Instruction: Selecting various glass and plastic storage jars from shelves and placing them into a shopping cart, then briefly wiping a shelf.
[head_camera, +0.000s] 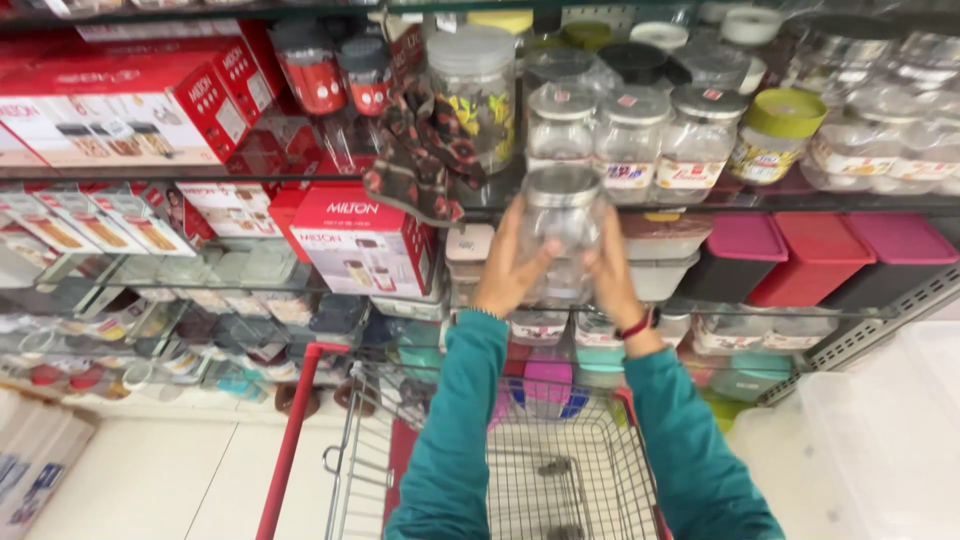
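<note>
Jar (562, 232) base hidden behind my palms, contents unreadable. I've got left hand (508, 272) and right hand (612, 275) wrapped around it, fingers spread, above the cart (560, 470).

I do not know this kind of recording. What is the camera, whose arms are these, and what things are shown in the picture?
There is only one picture. It comes from a camera worn on a person's head, looking down and forward, so the two arms in teal sleeves belong to that person. The left hand and the right hand together hold a clear jar with a silver lid, one hand on each side. Below the arms is a wire shopping cart with red handles. In front stand store shelves: more clear jars on top, red boxes to the left, and pink and red lidded containers to the right. A patterned cloth hangs by the shelf.
</note>
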